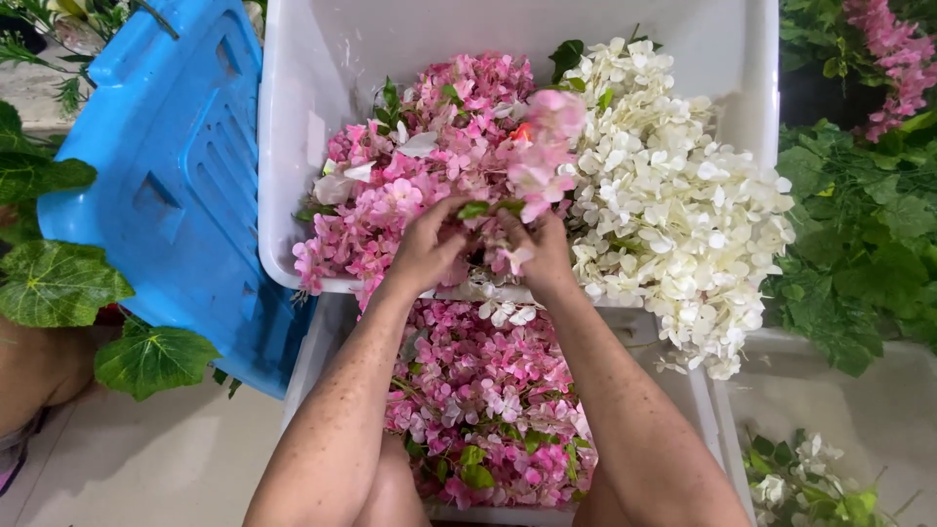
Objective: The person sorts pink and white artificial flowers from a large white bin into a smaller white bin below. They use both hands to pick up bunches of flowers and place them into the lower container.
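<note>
Pink flower sprig (539, 156) is pinched at its stem by left hand (426, 249) and right hand (542, 252), both closed, and is best kept above white bin (322, 59).

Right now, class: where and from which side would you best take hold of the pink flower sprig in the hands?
Probably low on the pink flower sprig, at its green base by the left hand and right hand, coming from below: the blooms fan out loosely above.
</note>
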